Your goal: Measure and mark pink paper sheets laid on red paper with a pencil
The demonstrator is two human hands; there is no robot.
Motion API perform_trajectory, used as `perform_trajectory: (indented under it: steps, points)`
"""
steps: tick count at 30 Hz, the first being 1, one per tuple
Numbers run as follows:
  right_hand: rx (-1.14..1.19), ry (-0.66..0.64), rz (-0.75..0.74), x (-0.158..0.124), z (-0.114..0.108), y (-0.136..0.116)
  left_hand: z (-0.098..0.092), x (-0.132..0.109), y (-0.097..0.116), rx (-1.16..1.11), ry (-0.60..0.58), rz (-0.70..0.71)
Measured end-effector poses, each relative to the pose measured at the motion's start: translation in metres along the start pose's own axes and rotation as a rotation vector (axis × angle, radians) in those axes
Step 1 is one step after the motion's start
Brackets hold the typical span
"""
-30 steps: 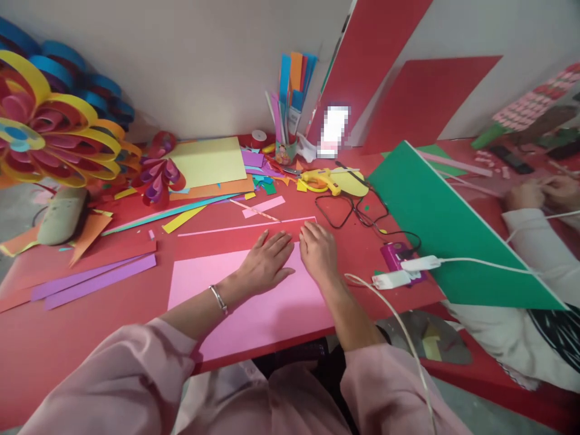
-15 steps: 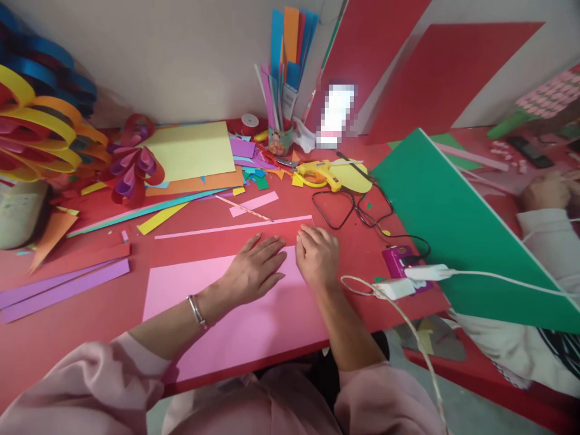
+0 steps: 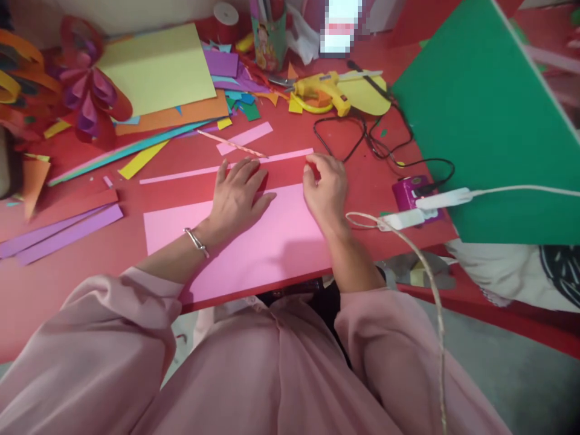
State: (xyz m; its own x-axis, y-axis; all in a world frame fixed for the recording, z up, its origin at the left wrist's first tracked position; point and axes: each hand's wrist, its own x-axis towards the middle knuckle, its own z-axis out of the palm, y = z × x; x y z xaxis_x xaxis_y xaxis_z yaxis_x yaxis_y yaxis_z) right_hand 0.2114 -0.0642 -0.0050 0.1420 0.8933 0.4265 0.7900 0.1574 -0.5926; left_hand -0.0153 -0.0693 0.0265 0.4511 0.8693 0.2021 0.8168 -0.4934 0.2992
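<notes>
pink sheet (image 3: 260, 254) lies just inside the front edge of the table (image 3: 129, 238) under left hand (image 3: 238, 193), fingers spread, and right hand (image 3: 327, 187), fingers curled, pinch indeterminable; rear-edge cup (image 3: 268, 47) holds upright pieces (image 3: 255, 7).

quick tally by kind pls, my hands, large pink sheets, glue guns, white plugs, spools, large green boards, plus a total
Hands, left hand and right hand: 2
Large pink sheet: 1
Glue gun: 1
White plugs: 2
Spool: 1
Large green board: 1
Total: 8
</notes>
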Motion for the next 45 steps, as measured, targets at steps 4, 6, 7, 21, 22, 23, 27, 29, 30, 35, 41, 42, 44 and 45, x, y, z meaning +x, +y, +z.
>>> perform_trajectory:
  steps: [4, 6, 7, 21, 22, 23, 27, 29, 30, 35, 41, 42, 44, 45]
  points:
    - [0.012, -0.062, -0.035, 0.0, -0.004, -0.003, -0.002, 0.001, 0.002, -0.003, 0.065, 0.039]
    - [-0.002, -0.118, -0.042, 0.0, -0.008, -0.008, -0.002, 0.002, 0.003, -0.005, 0.088, 0.07]
    - [-0.015, -0.139, -0.043, -0.001, -0.01, -0.01, -0.003, 0.002, 0.003, -0.006, 0.094, 0.082]
    - [-0.284, -0.213, 0.117, 0.0, -0.026, -0.017, 0.002, 0.001, -0.001, 0.02, 0.155, 0.103]
    - [-0.284, -0.202, 0.135, 0.0, -0.027, -0.018, 0.002, 0.0, -0.001, 0.023, 0.154, 0.1]
    - [-0.285, -0.189, 0.156, 0.0, -0.027, -0.018, 0.002, 0.0, -0.001, 0.024, 0.153, 0.097]
    - [-0.284, -0.165, 0.272, 0.001, -0.028, -0.017, 0.003, 0.0, -0.001, 0.027, 0.155, 0.09]
    - [-0.276, -0.162, 0.319, 0.001, -0.028, -0.016, 0.004, 0.0, -0.002, 0.027, 0.155, 0.088]
    - [-0.268, -0.156, 0.335, 0.002, -0.028, -0.015, 0.004, 0.0, -0.002, 0.024, 0.152, 0.085]
    - [-0.171, -0.097, 0.341, 0.003, -0.028, -0.012, 0.003, 0.0, -0.002, 0.002, 0.132, 0.074]
    - [0.197, 0.009, 0.367, 0.006, -0.024, -0.008, 0.001, 0.0, 0.001, 0.009, 0.109, 0.05]
    - [0.276, 0.031, 0.366, 0.006, -0.023, -0.008, 0.0, 0.0, 0.002, 0.008, 0.116, 0.041]
    - [0.407, 0.091, 0.325, 0.008, -0.023, -0.008, 0.0, 0.0, 0.004, -0.006, 0.151, 0.022]
    - [0.452, 0.123, 0.305, 0.008, -0.022, -0.009, 0.0, 0.0, 0.004, -0.017, 0.177, 0.014]
